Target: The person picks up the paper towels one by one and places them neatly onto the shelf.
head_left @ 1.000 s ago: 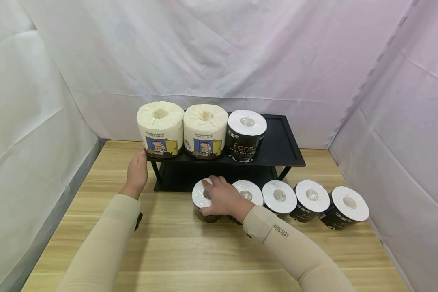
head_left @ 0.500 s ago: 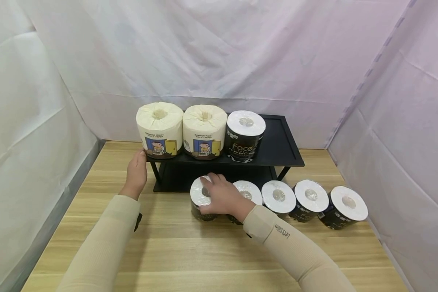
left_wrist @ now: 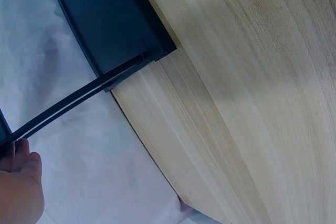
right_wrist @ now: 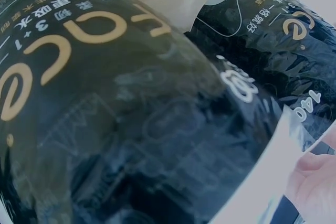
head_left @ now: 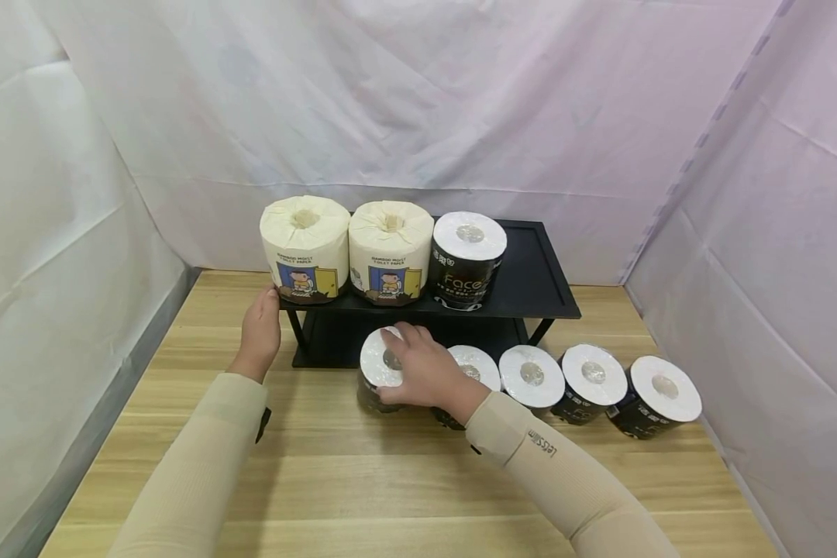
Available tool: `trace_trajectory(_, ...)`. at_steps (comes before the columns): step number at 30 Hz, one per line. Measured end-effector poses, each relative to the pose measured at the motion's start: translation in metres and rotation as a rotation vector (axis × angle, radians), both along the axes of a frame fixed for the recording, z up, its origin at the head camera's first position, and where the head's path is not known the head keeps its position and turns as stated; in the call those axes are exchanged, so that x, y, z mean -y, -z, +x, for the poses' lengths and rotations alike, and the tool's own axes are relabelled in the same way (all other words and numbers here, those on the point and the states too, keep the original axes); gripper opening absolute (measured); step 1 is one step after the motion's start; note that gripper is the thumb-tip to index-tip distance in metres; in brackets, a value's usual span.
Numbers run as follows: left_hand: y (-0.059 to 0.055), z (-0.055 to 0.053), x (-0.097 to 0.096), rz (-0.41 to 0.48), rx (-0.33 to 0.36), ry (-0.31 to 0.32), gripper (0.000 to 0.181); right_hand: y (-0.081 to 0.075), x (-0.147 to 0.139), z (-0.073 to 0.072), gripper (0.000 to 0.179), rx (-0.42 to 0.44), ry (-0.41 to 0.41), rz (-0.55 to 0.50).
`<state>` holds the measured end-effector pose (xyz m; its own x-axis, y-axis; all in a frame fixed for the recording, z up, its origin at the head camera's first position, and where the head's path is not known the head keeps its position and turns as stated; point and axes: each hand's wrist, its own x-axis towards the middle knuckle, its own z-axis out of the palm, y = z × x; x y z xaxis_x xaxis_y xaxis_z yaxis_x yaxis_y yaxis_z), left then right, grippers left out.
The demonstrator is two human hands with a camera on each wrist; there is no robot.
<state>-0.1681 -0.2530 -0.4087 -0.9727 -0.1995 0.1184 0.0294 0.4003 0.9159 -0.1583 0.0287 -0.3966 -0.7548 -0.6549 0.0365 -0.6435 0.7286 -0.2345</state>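
Note:
My right hand (head_left: 425, 370) grips the top of a black-wrapped toilet roll (head_left: 375, 358), which stands nearly upright in front of the lower shelf. In the right wrist view that roll (right_wrist: 268, 40) shows at upper right, its white end by my fingers. A second black roll (right_wrist: 131, 124) fills the foreground there. My left hand (head_left: 260, 332) holds the left front corner of the black two-tier rack (head_left: 537, 271), seen from below in the left wrist view. Two cream-wrapped rolls (head_left: 305, 248) and one black roll (head_left: 469, 260) stand on the top tier.
Several more black rolls (head_left: 532, 376) stand in a row on the wooden table (head_left: 363, 496), right of the held one. The lower shelf (head_left: 335, 341) lies just behind the held roll. White cloth (head_left: 390, 101) encloses the back and both sides.
The held roll and my right hand have shifted slightly left and back toward the rack's lower shelf. My left hand has stayed at the rack's corner.

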Motion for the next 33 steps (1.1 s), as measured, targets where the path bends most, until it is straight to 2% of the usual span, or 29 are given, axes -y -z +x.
trace_trajectory(12,-0.002,0.001,-0.001,0.008,0.008,-0.006,0.06,-0.006,-0.001,0.002,0.09,-0.031,0.008,-0.023)
trace_trajectory(25,-0.001,0.0,0.0,0.0,0.006,-0.015,0.058,-0.027,-0.013,0.014,0.09,-0.04,0.008,-0.071)
trace_trajectory(33,-0.001,0.0,0.0,0.002,0.011,-0.014,0.058,-0.042,-0.022,0.021,0.088,-0.079,0.009,-0.094)
